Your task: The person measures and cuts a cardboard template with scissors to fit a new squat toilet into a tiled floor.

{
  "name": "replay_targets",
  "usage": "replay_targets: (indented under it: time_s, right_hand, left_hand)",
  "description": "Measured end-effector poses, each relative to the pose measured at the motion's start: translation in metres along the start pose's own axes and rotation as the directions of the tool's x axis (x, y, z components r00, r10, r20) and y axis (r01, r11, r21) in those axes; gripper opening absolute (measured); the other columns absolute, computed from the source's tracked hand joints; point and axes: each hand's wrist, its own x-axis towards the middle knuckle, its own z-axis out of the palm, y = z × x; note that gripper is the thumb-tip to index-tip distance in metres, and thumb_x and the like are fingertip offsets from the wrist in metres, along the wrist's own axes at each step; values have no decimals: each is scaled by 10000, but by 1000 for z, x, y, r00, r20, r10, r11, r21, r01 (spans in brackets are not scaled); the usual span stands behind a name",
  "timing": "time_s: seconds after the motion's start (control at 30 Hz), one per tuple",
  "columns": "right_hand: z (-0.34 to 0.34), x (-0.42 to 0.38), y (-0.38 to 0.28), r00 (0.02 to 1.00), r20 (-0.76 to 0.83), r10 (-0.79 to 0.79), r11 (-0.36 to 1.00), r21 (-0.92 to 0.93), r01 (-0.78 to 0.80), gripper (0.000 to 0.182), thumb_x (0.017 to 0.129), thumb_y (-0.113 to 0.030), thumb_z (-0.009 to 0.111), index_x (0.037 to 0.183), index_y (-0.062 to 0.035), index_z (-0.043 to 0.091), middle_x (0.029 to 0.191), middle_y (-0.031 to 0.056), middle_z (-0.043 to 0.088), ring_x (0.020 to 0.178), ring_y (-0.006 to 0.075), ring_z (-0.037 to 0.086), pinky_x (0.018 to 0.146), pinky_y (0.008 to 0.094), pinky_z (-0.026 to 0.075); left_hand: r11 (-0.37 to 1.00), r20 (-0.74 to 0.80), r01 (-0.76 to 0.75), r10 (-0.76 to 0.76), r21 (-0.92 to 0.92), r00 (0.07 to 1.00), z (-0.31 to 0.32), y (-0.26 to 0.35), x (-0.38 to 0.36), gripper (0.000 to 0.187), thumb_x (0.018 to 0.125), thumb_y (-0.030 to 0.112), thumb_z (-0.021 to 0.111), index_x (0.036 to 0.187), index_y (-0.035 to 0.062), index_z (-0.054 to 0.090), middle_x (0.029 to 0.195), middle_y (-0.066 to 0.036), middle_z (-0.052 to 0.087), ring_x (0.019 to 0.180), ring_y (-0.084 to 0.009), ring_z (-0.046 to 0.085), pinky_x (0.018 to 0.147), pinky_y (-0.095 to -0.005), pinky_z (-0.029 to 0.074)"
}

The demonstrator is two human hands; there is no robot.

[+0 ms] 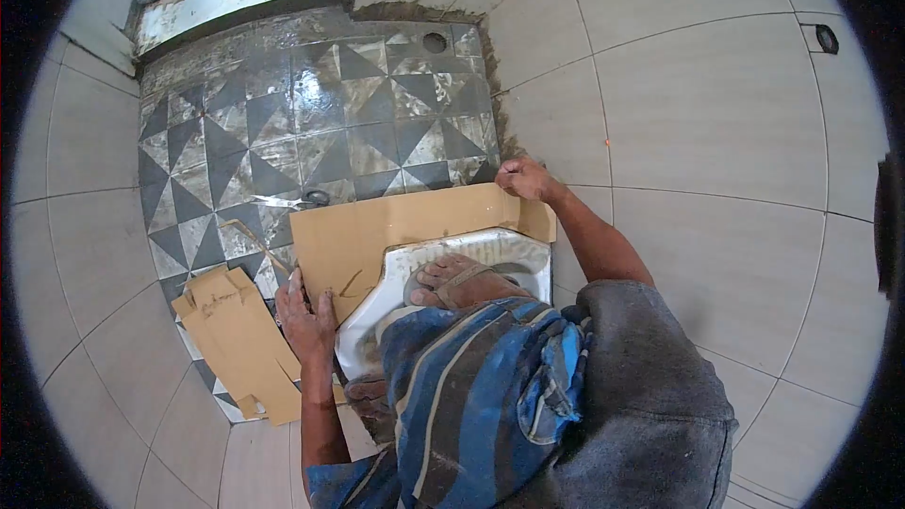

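A brown cardboard sheet (401,215) lies along the far and left sides of a white squat toilet pan (360,337). At the sheet's lower left edge is my left hand (307,322), its thumb and fingers spread and pressing on the cardboard. My right hand (524,179) is closed on the far right edge, where the sheet bends near the wall. Beyond the sheet, scissors (290,201) with a dark handle lie on the patterned floor. A narrow cardboard strip (255,243) is left of the sheet.
More cardboard pieces (236,335) lie on the left. My sandalled foot (452,281) stands on the pan. Tiled walls (698,123) close in on both sides. A round drain hole (435,42) is in the far floor, and a raised threshold (236,26) is at the far left.
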Motion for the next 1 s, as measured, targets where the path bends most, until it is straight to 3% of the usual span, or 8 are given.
replay_targets:
  time_s: [0.13, 0.23, 0.33, 0.67, 0.73, 0.83, 0.93, 1.0]
  right_hand:
    - [5, 3, -1, 989, -13, -147, 986, -76, 146, 238, 893, -272, 626, 791, -58, 643, 678, -29, 563, 629, 112, 504, 584, 320, 422]
    - [17, 14, 10, 993, -54, -107, 978, -185, 96, 388, 886, -385, 660, 702, -47, 616, 628, -10, 549, 610, 118, 503, 585, 324, 422]
    - [18, -18, -57, 998, -61, -16, 971, -239, 1, 538, 871, -504, 701, 635, -33, 592, 596, 16, 557, 598, 114, 506, 578, 325, 431]
    - [50, -6, -29, 969, -232, -82, 973, -231, 27, 594, 786, -592, 742, 690, -17, 629, 616, 89, 594, 612, 194, 556, 607, 385, 470]
    - [53, 1, -18, 939, -286, -192, 917, -392, 68, 610, 781, -611, 735, 691, -18, 629, 632, 106, 611, 617, 210, 573, 620, 397, 475]
    - [53, -13, -39, 955, -278, -102, 955, -295, 16, 644, 778, -644, 723, 700, -12, 631, 652, 129, 612, 631, 237, 582, 635, 411, 475]
    - [52, -20, -56, 960, -263, -93, 948, -317, 5, 661, 773, -664, 718, 702, -13, 631, 675, 144, 618, 641, 255, 581, 637, 411, 471]
    - [53, -17, -51, 953, -279, -115, 936, -352, 10, 673, 771, -676, 714, 704, -12, 630, 674, 148, 612, 638, 265, 576, 638, 418, 469]
  left_hand:
    - [999, -44, -22, 20, -41, 999, 4, -7, -3, 634, 794, 204, 758, 1363, 49, 525, 1235, -235, 537, 1166, -412, 517, 1003, -502, 431]
    - [997, -78, 11, -16, -72, 997, 5, -9, -9, 691, 772, 339, 810, 1332, 36, 541, 1226, -230, 558, 1165, -410, 517, 1001, -495, 433]
    - [997, -110, 51, -46, 50, 993, -7, 4, -13, 727, 753, 382, 828, 1325, 34, 546, 1214, -220, 561, 1149, -404, 525, 998, -492, 438]
    - [982, -173, 160, -176, -98, 969, 6, -8, -27, 523, 741, 229, 860, 1133, 19, 584, 1019, -140, 578, 991, -321, 588, 878, -432, 481]
    - [973, -147, 198, -215, -119, 966, 5, -11, -32, 500, 744, 217, 858, 1116, 21, 588, 1000, -130, 577, 968, -309, 591, 868, -422, 484]
    - [970, -210, 126, -171, -210, 963, 4, -16, -37, 414, 762, 178, 836, 1082, 30, 619, 971, -121, 577, 901, -273, 598, 813, -387, 502]
    - [964, -132, 126, -160, -233, 978, 5, -39, -37, 295, 813, 154, 802, 1039, 34, 655, 925, -74, 614, 802, -196, 599, 742, -341, 510]
    - [757, 77, 310, -328, -575, 942, 0, -50, -36, 211, 882, 160, 752, 1024, 26, 671, 881, -26, 646, 735, -124, 584, 694, -287, 502]
